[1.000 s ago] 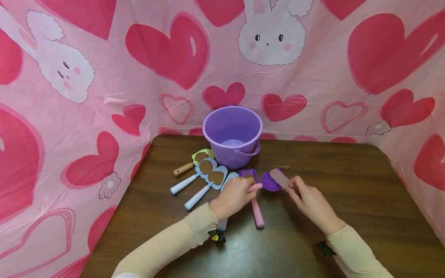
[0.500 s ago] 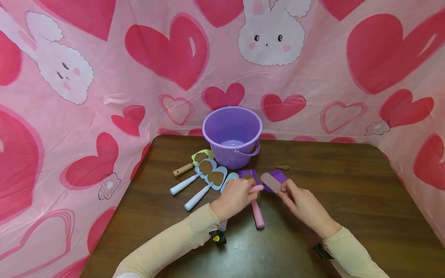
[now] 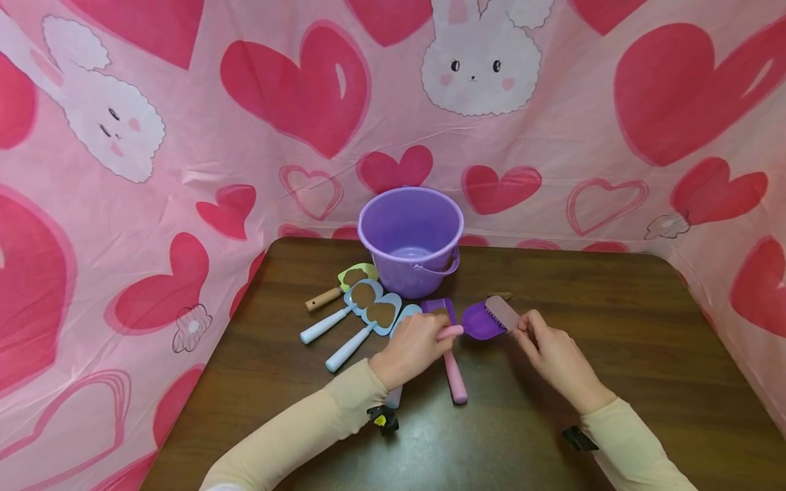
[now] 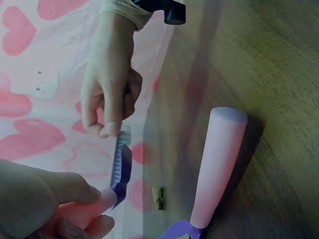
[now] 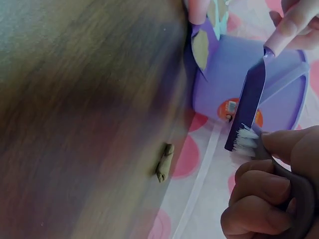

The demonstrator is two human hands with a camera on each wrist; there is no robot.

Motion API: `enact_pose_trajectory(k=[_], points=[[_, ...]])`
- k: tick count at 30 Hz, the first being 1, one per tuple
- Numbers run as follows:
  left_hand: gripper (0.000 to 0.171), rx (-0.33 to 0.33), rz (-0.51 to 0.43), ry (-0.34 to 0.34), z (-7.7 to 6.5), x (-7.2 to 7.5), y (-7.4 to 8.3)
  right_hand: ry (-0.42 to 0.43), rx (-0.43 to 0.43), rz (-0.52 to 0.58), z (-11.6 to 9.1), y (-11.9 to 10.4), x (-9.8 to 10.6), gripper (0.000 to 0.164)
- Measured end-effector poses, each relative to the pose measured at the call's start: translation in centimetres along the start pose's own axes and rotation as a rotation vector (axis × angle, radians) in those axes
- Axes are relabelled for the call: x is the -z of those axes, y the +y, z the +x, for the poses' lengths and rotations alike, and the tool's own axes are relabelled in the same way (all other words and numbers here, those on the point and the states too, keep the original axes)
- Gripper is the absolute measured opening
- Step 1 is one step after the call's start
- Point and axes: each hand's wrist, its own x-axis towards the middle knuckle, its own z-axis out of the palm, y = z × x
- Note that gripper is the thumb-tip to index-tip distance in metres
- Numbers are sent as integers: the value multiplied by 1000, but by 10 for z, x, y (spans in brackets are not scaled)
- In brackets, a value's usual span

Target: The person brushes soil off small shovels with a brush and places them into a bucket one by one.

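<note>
My left hand [image 3: 410,348] grips the pink handle [image 4: 82,211] of a toy shovel with a purple blade [image 3: 479,323], held up over the table. Seen from the right wrist, the blade stands nearly edge-on. My right hand [image 3: 561,361] holds a greyish-pink brush [image 3: 506,312], thumb and curled fingers round its dark looped grip [image 5: 302,199]. White bristles [image 5: 245,141] meet the outer end of the blade. Beneath my left hand lies a second purple shovel, its pink handle [image 3: 455,378] pointing toward me and brown stuff on its blade [image 5: 200,50].
Behind the hands stands a purple bucket [image 3: 411,273]. To its left lie two light-blue shovels [image 3: 348,346] with brown patches and a green trowel [image 3: 323,299] with a wooden handle. Another blue one is partly under my left hand. A brown lump [image 5: 165,163] lies on the table [image 3: 645,341].
The brush has swept left across the purple blade, then back right to its outer edge. The blade's tilt shifted briefly midway. My left hand has stayed nearly still.
</note>
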Motion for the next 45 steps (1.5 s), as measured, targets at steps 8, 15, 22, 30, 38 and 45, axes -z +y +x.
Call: enact_pose_trajectory(k=[8, 15, 22, 30, 38, 45], points=[[32, -7, 4, 24, 1, 3, -1, 59, -141, 54, -1, 1, 6, 28], [29, -14, -4, 22, 2, 6, -1, -18, -170, 15, -4, 10, -2, 11], [25, -27, -7, 23, 4, 7, 1, -237, -226, 41, -6, 6, -14, 28], [21, -16, 7, 11, 5, 5, 4, -295, -173, 31, -1, -6, -26, 31], [22, -4, 23, -26, 3, 3, 8, -274, -157, 70, 1, -12, -27, 41], [25, -22, 13, -8, 3, 8, 6, -182, -202, 43, 3, 1, -13, 41]])
